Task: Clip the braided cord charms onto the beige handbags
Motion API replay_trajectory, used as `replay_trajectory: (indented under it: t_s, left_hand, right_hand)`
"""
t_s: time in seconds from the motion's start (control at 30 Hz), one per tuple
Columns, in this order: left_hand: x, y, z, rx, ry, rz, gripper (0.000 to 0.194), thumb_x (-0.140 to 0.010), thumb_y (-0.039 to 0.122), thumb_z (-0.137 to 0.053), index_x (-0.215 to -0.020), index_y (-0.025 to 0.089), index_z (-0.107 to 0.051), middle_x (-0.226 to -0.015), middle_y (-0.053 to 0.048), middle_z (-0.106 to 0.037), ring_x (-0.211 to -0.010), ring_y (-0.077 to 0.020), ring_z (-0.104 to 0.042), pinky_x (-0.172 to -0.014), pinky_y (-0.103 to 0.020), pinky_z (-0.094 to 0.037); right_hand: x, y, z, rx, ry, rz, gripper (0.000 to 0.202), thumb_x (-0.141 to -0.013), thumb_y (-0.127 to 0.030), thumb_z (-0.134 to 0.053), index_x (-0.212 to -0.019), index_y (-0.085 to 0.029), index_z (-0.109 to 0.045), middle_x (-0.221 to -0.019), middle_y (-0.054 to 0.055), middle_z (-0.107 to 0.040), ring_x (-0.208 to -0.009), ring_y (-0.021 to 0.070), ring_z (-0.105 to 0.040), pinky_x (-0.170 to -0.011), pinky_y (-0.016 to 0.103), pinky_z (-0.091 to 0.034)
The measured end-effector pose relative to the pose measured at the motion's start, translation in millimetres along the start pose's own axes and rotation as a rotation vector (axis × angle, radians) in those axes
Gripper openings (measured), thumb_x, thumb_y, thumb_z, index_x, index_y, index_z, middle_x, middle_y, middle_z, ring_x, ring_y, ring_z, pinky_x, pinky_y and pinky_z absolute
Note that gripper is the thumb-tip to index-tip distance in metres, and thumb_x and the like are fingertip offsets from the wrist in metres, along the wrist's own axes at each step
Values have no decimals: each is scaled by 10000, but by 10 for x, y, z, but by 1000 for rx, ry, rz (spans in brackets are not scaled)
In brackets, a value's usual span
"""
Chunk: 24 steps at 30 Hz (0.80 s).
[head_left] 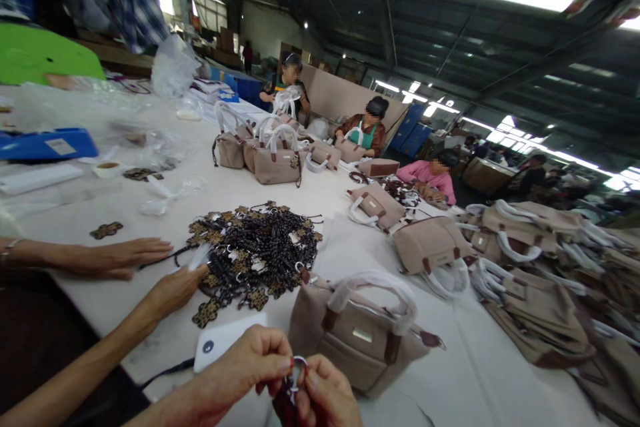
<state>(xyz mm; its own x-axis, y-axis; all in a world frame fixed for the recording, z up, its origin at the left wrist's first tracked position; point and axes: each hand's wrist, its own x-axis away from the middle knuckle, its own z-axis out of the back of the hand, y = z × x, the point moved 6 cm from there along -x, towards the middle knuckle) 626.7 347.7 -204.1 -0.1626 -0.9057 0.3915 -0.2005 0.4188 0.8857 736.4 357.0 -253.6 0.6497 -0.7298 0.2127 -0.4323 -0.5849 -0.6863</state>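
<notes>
Your left hand (pixel 253 363) and right hand (pixel 329 392) pinch a shiny, round silver metal ring (pixel 301 358) on the near side of a taupe, brown-trimmed handbag (pixel 350 345).

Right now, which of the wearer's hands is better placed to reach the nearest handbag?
Probably the right hand: it appears nearer the handbag, while the left hand sits farther left. Both hold the metal ring.

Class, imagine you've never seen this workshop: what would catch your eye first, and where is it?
Probably the heap of dark braided cords with leopard-print charms, mid-table. Next, perhaps the white-handled taupe handbag standing at the near side, just beyond the wearer's left hand and right hand, which hold a metal ring. On the right, similar bags lie piled up.
</notes>
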Motion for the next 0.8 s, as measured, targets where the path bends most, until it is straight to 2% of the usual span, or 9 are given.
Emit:
replay_trajectory:
  t_s: [0.13,0.33,0.5,0.63,0.8]
  left_hand:
    - [25,17,-30,53,-42,-3,290,-651,395,-650,-651,120,-555,-531,6,-557,-487,-86,-455,-461,-202,-249]
    - [61,56,-75,67,-70,15,333,-730,439,-590,-681,110,-574,-535,5,-542,-490,-79,-440,-469,-201,-248]
    - [45,7,-70,-15,-51,-9,250,-642,358,-651,-674,121,-582,-549,4,-575,-498,-90,-464,-473,-203,-269]
    - [42,0,-70,-112,-40,-32,175,-603,306,-606,-620,132,-587,-522,16,-565,-511,-97,-457,-499,-212,-295]
    - [54,43,-84,-157,-26,-24,152,-571,282,-562,-588,133,-586,-524,14,-554,-526,-107,-446,-518,-225,-301]
  right_hand:
    - [16,-45,-51,-24,-24,7,276,-714,-417,-661,-676,-153,-591,-399,-54,-468,-322,43,-314,-370,194,-291]
    - [30,-70,-84,-46,-51,-2,286,-714,-418,-654,-742,-137,-609,-490,-12,-566,-317,40,-326,-356,199,-319]
    - [95,-77,-98,-25,-14,-41,319,-681,-447,-679,-683,-156,-548,-442,-33,-549,-309,39,-331,-355,182,-288]
    - [170,-103,-181,36,6,-99,306,-706,-427,-657,-701,-144,-540,-478,-12,-584,-311,34,-398,-342,154,-251]
    - [173,-74,-189,-10,12,-113,306,-690,-427,-654,-666,-152,-520,-462,-13,-575,-319,53,-428,-337,158,-283]
